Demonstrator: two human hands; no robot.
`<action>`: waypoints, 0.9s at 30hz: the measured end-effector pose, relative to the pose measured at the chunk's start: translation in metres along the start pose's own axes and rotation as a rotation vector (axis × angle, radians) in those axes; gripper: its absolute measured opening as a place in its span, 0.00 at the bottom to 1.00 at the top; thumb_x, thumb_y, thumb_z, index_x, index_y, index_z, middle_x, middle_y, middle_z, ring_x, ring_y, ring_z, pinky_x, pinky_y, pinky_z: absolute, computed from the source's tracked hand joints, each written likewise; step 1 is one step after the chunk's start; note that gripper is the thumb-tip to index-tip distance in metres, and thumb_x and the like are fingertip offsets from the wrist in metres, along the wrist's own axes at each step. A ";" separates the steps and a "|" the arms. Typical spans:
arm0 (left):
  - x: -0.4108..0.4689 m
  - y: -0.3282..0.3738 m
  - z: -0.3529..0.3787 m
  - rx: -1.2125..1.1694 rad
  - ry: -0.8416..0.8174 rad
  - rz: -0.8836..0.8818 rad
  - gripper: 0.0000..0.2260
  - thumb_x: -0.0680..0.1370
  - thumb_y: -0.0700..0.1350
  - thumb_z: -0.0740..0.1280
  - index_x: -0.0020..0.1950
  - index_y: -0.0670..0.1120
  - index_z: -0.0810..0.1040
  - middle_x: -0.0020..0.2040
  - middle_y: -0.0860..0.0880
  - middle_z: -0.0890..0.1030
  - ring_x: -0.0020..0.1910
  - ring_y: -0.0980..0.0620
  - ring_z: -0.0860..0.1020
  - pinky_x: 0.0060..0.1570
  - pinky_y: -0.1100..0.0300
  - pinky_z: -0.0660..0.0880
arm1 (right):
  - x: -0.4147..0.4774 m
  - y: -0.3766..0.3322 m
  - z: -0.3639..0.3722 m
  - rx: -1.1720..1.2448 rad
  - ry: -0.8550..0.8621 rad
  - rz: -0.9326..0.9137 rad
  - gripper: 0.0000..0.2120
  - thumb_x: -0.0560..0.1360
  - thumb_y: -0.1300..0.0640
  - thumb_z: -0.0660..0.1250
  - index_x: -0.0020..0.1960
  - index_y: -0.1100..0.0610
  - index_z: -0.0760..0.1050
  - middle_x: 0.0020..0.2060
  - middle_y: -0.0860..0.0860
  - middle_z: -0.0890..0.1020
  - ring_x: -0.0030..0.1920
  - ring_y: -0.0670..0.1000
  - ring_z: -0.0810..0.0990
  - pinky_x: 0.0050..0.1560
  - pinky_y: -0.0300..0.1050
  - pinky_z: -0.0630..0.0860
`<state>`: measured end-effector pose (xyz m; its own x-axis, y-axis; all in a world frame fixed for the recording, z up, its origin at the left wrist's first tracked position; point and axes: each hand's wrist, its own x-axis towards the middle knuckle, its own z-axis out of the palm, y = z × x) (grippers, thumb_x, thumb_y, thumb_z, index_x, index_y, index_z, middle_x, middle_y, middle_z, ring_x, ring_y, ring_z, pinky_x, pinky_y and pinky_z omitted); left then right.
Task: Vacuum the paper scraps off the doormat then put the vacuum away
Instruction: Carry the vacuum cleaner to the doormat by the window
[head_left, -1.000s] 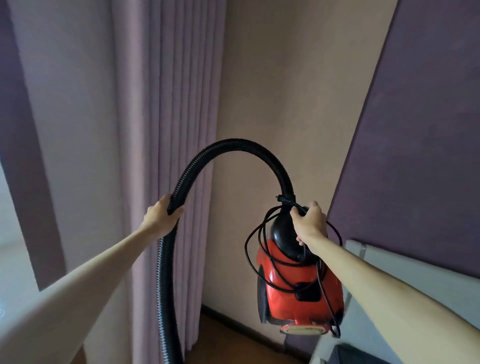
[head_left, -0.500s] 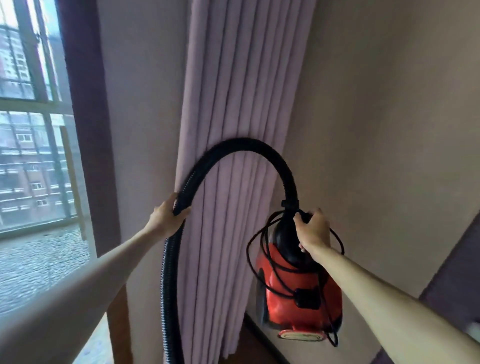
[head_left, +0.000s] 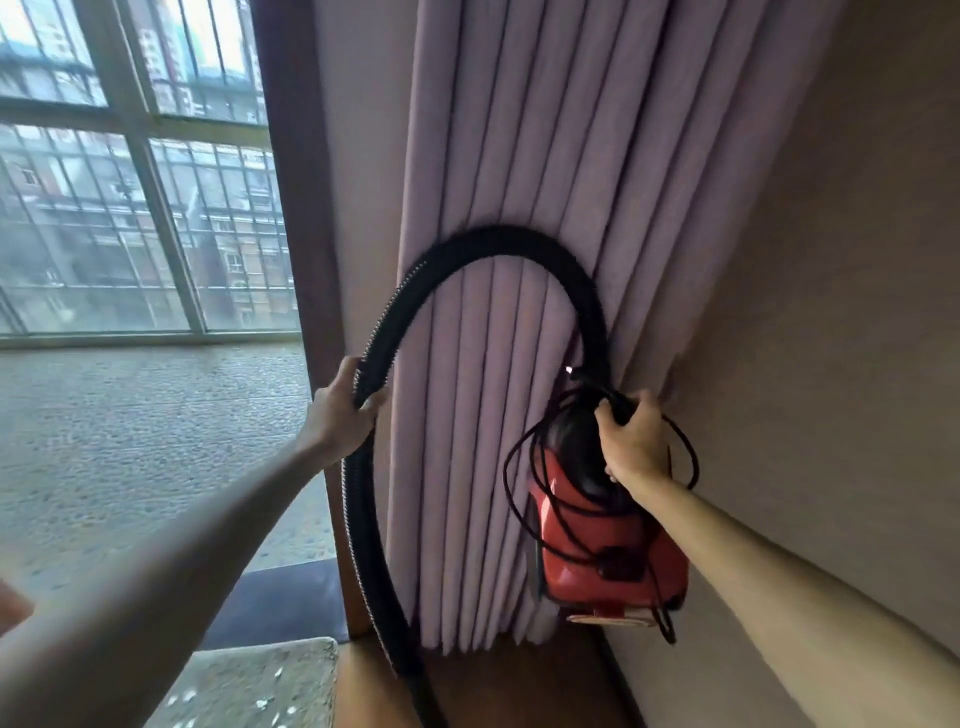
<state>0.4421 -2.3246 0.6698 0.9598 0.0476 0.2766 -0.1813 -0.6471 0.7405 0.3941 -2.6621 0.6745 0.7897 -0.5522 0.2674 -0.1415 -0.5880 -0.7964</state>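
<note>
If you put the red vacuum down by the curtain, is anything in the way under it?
Nothing visible. The vacuum hangs from the right hand by the curtain, and the wooden floor below looks bare. Only its own cord dangles underneath. The left hand holds the hose.

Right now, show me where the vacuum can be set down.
Bare wooden floor lies below the curtain hem, between the hose and the beige wall. Left of the hose it is tight: a speckled pad sits close.
</note>
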 end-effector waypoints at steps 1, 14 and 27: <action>-0.009 -0.008 0.001 0.016 -0.001 -0.022 0.15 0.80 0.48 0.67 0.64 0.46 0.69 0.45 0.44 0.80 0.38 0.43 0.78 0.37 0.56 0.71 | -0.005 0.001 0.007 -0.003 -0.017 -0.004 0.19 0.68 0.37 0.60 0.48 0.51 0.68 0.40 0.56 0.82 0.35 0.63 0.83 0.36 0.61 0.81; -0.118 -0.128 0.051 0.016 -0.047 -0.368 0.17 0.80 0.44 0.67 0.66 0.43 0.69 0.45 0.43 0.79 0.43 0.43 0.78 0.40 0.58 0.66 | -0.102 0.093 0.123 -0.056 -0.291 0.073 0.11 0.77 0.48 0.64 0.50 0.54 0.67 0.40 0.57 0.79 0.28 0.61 0.80 0.18 0.45 0.73; -0.196 -0.282 0.127 0.084 -0.176 -0.606 0.16 0.80 0.48 0.66 0.66 0.49 0.68 0.46 0.45 0.80 0.42 0.45 0.77 0.41 0.56 0.69 | -0.191 0.244 0.232 -0.254 -0.464 0.126 0.11 0.78 0.45 0.63 0.49 0.44 0.60 0.39 0.58 0.80 0.32 0.63 0.83 0.28 0.58 0.80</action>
<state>0.3327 -2.2476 0.3292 0.9090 0.3029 -0.2864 0.4155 -0.6021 0.6818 0.3473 -2.5622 0.3033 0.9297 -0.3427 -0.1348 -0.3466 -0.6902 -0.6352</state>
